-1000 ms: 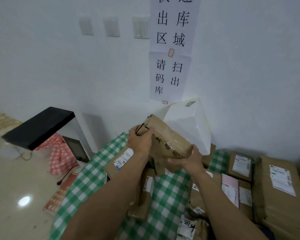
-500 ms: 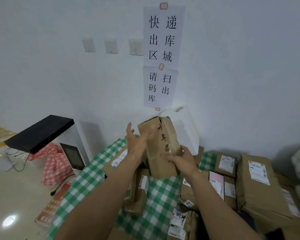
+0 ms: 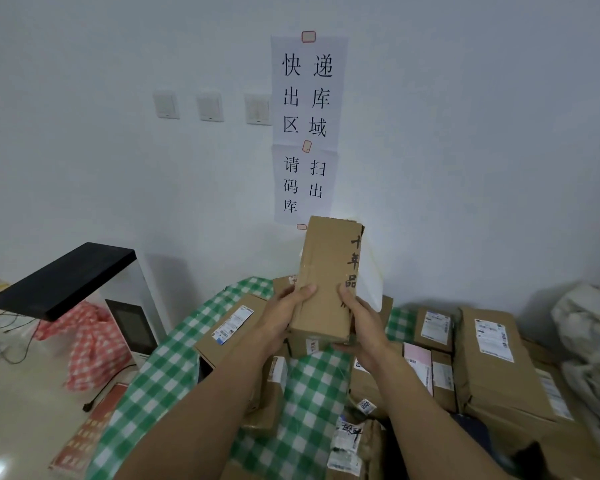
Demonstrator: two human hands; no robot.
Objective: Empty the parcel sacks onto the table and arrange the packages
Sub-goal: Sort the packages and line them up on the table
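I hold a tall brown box [image 3: 324, 282] upright above the table's [image 3: 174, 368] far edge, left hand [image 3: 286, 313] and right hand [image 3: 361, 323] curled round its lower sides. Many parcels [image 3: 489, 355] already lie out; tidying them remains, I judge.

Tall brown cardboard box [image 3: 326, 278] upright, handwriting on side, above packages [image 3: 489, 355]

Your cardboard box [image 3: 326, 282] blocks most of the white box [image 3: 373, 271] behind it. Fingers of your left hand [image 3: 284, 317] and right hand [image 3: 364, 327] vanish behind it too. The sack [image 3: 589, 327] runs off the right edge. Print on the shipping label [image 3: 492, 336] is too small to read.
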